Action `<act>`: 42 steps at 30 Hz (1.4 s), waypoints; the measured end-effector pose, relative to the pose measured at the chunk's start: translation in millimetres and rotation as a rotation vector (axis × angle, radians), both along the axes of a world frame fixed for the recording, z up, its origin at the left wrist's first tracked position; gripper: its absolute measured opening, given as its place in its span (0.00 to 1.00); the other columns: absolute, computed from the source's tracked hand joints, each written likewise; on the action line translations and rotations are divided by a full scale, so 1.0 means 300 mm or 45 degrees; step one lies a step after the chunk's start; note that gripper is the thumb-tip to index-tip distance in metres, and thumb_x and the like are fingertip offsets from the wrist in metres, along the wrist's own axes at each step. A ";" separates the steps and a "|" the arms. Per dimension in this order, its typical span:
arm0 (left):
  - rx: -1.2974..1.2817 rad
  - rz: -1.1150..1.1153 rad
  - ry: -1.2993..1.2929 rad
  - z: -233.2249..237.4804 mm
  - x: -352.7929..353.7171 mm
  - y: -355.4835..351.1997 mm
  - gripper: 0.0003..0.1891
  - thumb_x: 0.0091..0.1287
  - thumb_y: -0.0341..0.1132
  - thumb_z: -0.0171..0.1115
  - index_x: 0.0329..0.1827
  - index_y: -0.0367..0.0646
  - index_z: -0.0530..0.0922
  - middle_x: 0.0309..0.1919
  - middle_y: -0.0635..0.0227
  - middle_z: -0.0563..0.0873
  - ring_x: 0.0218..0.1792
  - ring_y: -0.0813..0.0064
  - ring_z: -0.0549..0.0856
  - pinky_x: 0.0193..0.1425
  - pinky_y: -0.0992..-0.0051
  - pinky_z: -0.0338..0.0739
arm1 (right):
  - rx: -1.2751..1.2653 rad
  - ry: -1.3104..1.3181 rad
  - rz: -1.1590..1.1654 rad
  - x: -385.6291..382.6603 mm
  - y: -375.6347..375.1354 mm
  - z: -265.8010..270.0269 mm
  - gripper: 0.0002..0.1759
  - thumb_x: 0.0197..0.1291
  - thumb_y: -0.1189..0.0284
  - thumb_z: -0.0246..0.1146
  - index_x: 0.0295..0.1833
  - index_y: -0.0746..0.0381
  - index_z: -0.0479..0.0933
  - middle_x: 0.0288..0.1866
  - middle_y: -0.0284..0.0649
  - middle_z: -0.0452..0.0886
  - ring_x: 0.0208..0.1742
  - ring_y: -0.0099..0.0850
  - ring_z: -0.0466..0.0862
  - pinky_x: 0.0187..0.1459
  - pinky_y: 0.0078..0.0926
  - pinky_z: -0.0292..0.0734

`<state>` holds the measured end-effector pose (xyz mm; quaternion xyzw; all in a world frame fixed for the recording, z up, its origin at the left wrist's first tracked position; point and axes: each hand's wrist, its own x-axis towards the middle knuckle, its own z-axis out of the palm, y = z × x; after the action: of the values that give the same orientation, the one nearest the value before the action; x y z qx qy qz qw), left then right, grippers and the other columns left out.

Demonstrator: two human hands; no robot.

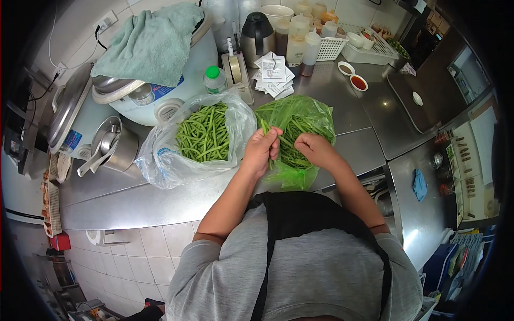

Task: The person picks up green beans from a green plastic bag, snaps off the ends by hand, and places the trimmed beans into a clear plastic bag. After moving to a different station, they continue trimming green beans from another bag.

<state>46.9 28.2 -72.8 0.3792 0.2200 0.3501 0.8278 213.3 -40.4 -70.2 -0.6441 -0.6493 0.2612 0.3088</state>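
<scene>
Left fingers [274, 134] grip green beans [264, 126] at the green bag [320, 109]

Towel [155, 43] over pale cooker [199, 72]; jug [257, 40] beside bottles [310, 51]; blue item [420, 185] right, perhaps cloth.

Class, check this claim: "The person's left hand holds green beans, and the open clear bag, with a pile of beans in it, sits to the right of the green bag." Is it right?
Not quite: the open clear bag sits to the left of the green bag, as the head view shows. The left hand does hold green beans, and the clear bag does contain a pile of beans.
</scene>
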 end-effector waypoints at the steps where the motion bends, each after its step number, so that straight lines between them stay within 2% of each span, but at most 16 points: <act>1: 0.004 -0.005 -0.012 -0.003 0.000 -0.001 0.07 0.64 0.36 0.48 0.35 0.42 0.70 0.17 0.76 0.68 0.15 0.84 0.64 0.18 0.84 0.59 | -0.026 0.087 0.007 -0.005 -0.003 -0.001 0.10 0.54 0.68 0.53 0.35 0.64 0.73 0.29 0.43 0.76 0.31 0.36 0.76 0.34 0.27 0.70; 5: 0.000 0.027 -0.017 0.002 0.002 -0.001 0.07 0.64 0.35 0.48 0.34 0.42 0.71 0.17 0.76 0.69 0.15 0.85 0.65 0.17 0.85 0.59 | -0.102 0.247 0.100 -0.008 -0.011 -0.009 0.10 0.54 0.69 0.52 0.33 0.65 0.72 0.27 0.45 0.75 0.31 0.38 0.76 0.34 0.29 0.69; 8: 0.042 0.003 0.044 0.003 0.004 -0.008 0.07 0.64 0.35 0.47 0.34 0.41 0.71 0.17 0.76 0.69 0.15 0.85 0.65 0.17 0.85 0.59 | 0.018 0.156 -0.098 0.005 -0.007 -0.030 0.11 0.56 0.68 0.50 0.31 0.65 0.71 0.26 0.44 0.75 0.30 0.34 0.77 0.33 0.29 0.69; 11: 0.119 -0.066 0.102 -0.002 0.019 -0.030 0.08 0.64 0.36 0.47 0.34 0.41 0.71 0.17 0.76 0.69 0.15 0.85 0.65 0.18 0.84 0.60 | 0.315 0.005 -0.489 0.046 0.029 -0.067 0.11 0.56 0.68 0.50 0.30 0.65 0.70 0.24 0.42 0.75 0.28 0.30 0.77 0.31 0.28 0.70; 14: 0.142 -0.087 0.094 -0.010 0.021 -0.033 0.08 0.64 0.36 0.48 0.34 0.41 0.71 0.18 0.76 0.69 0.17 0.84 0.66 0.20 0.84 0.60 | 0.237 0.372 -0.733 0.115 0.054 -0.012 0.10 0.55 0.68 0.51 0.30 0.65 0.70 0.23 0.41 0.75 0.25 0.29 0.76 0.30 0.27 0.70; 17: 0.141 0.004 0.096 -0.001 0.009 -0.016 0.08 0.64 0.37 0.48 0.34 0.41 0.71 0.19 0.75 0.69 0.18 0.84 0.67 0.21 0.84 0.62 | 0.224 0.240 -0.635 0.145 0.050 0.015 0.10 0.54 0.69 0.52 0.32 0.65 0.72 0.22 0.39 0.75 0.24 0.28 0.77 0.29 0.26 0.70; 20: 0.153 0.081 0.087 -0.020 0.017 -0.006 0.09 0.64 0.38 0.48 0.34 0.41 0.71 0.21 0.74 0.71 0.21 0.83 0.69 0.24 0.83 0.64 | 0.224 0.094 -0.375 0.164 0.052 -0.043 0.09 0.52 0.68 0.55 0.33 0.63 0.75 0.21 0.38 0.76 0.25 0.31 0.77 0.30 0.27 0.71; 23: 0.195 0.157 0.133 -0.037 0.021 -0.008 0.09 0.64 0.38 0.48 0.33 0.41 0.71 0.23 0.73 0.71 0.26 0.82 0.72 0.27 0.82 0.66 | 0.099 -0.198 -0.470 0.166 0.065 -0.120 0.08 0.50 0.67 0.57 0.33 0.58 0.77 0.27 0.38 0.77 0.31 0.36 0.78 0.34 0.30 0.71; 26: 0.189 0.234 0.093 -0.051 0.027 -0.003 0.10 0.64 0.38 0.48 0.32 0.41 0.70 0.24 0.72 0.72 0.28 0.80 0.74 0.28 0.81 0.67 | -0.078 -0.627 -0.546 0.129 0.060 -0.155 0.07 0.49 0.67 0.57 0.32 0.56 0.78 0.32 0.39 0.76 0.36 0.39 0.76 0.38 0.33 0.71; 28: 0.106 0.235 -0.033 -0.051 0.034 -0.003 0.10 0.64 0.39 0.48 0.31 0.42 0.70 0.24 0.71 0.72 0.28 0.79 0.75 0.28 0.81 0.67 | -0.067 -0.696 -0.554 0.121 0.063 -0.174 0.06 0.48 0.67 0.57 0.30 0.56 0.78 0.33 0.39 0.75 0.38 0.38 0.76 0.40 0.34 0.71; 31: 0.007 0.160 -0.020 -0.036 0.016 -0.010 0.10 0.64 0.39 0.48 0.30 0.42 0.69 0.23 0.71 0.72 0.25 0.79 0.74 0.28 0.81 0.67 | -0.028 -0.722 -0.547 0.118 0.062 -0.163 0.06 0.48 0.67 0.58 0.28 0.56 0.78 0.32 0.38 0.74 0.37 0.37 0.75 0.39 0.35 0.70; 34: 0.130 -0.027 0.157 -0.038 -0.010 0.016 0.08 0.63 0.37 0.50 0.31 0.41 0.70 0.21 0.72 0.70 0.22 0.79 0.73 0.29 0.81 0.68 | 0.063 -0.754 -0.514 0.096 0.037 -0.072 0.05 0.47 0.67 0.58 0.26 0.56 0.77 0.31 0.37 0.74 0.35 0.37 0.76 0.37 0.35 0.70; 37: 0.376 0.070 0.368 -0.035 0.022 -0.001 0.07 0.61 0.33 0.52 0.36 0.39 0.72 0.21 0.72 0.72 0.24 0.81 0.73 0.31 0.80 0.69 | 0.089 -0.683 -0.331 0.073 -0.007 0.052 0.05 0.47 0.68 0.58 0.26 0.57 0.76 0.29 0.37 0.74 0.33 0.37 0.76 0.35 0.35 0.70; 40: 0.948 0.132 0.450 -0.067 0.063 -0.011 0.09 0.59 0.30 0.54 0.42 0.38 0.73 0.24 0.72 0.76 0.27 0.83 0.74 0.34 0.81 0.69 | 0.144 -0.603 -0.144 0.044 -0.039 0.136 0.05 0.47 0.68 0.58 0.26 0.58 0.75 0.27 0.38 0.73 0.30 0.38 0.75 0.33 0.35 0.70; 42: 1.046 0.021 0.635 -0.068 0.063 -0.023 0.11 0.59 0.30 0.53 0.44 0.38 0.73 0.27 0.73 0.78 0.31 0.84 0.73 0.37 0.82 0.68 | 0.203 -0.538 -0.088 0.027 -0.045 0.153 0.05 0.47 0.69 0.58 0.27 0.59 0.74 0.27 0.38 0.73 0.30 0.39 0.75 0.32 0.34 0.70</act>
<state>65.8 21.4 -93.3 0.7457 0.2582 0.3129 0.5286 221.5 -54.0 -24.2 -0.6798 -0.6958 0.0577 0.2246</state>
